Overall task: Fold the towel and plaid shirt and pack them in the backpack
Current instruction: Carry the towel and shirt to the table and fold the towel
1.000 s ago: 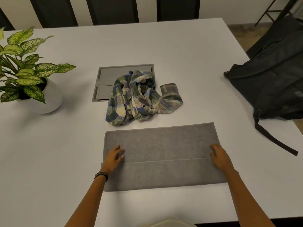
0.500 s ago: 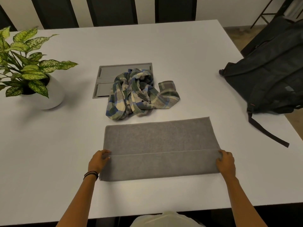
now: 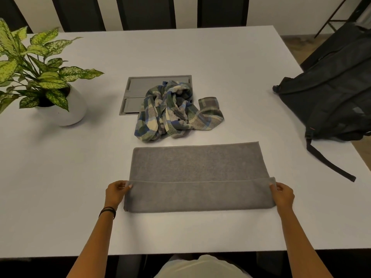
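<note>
The grey towel (image 3: 197,177) lies flat at lower centre of the desk (image 3: 60,187), its near folded flap pinched at the left end by the left hand (image 3: 116,192) and at the right end by the right hand (image 3: 282,194).

Soft, even light lay on the table (image 3: 200,57), dimmer toward the corners. Faint shadows sat beside the pot (image 3: 66,111) and under the towel's (image 3: 196,163) near edge. Wide-angle bending curved the table's edges; detail looked slightly soft.
</note>
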A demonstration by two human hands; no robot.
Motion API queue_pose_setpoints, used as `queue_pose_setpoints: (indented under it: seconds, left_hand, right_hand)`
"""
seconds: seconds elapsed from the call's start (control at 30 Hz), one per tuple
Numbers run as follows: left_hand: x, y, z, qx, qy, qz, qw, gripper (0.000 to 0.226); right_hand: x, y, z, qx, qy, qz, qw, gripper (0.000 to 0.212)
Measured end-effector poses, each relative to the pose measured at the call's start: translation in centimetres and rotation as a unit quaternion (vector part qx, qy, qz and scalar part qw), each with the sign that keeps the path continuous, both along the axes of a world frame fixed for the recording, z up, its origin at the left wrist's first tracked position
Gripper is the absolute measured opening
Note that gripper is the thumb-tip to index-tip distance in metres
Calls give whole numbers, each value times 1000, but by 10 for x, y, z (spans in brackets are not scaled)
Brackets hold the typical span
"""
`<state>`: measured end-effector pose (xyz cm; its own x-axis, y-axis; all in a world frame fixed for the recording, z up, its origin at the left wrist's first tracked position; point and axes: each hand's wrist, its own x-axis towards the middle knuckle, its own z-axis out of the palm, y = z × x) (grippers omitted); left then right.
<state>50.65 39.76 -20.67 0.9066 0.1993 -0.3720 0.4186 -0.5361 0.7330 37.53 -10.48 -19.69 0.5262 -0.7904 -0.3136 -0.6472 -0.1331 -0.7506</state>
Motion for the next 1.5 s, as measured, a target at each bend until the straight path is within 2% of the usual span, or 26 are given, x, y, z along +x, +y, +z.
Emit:
queue_pose_setpoints:
  seconds: [0.1, 0.23, 0.4, 0.63, 1.23, 1.5]
  left_hand:
    - [-4, 2, 0, -30, 4, 6, 1000, 16]
    - [-16, -2, -1, -41, 8, 11, 999, 22]
    - [-27, -8, -6, -29, 31, 38, 998, 33]
    - [-25, -3, -5, -9, 35, 48, 998, 28]
    - [32, -4, 20, -53, -48, 41, 997, 29]
    - [60, -4, 17, -39, -77, 55, 995, 22]
  right_hand:
    - [-2, 1, 2, 13, -8, 10, 1000, 20]
    - [-12, -1, 0, 14, -24, 23, 999, 21]
    - [-26, -4, 1, 8, -37, 2, 999, 28]
    - [-35, -12, -2, 30, -38, -19, 999, 31]
    - [28, -15, 25, 11, -80, -31, 996, 31]
    - [52, -26, 19, -12, -89, -28, 996, 33]
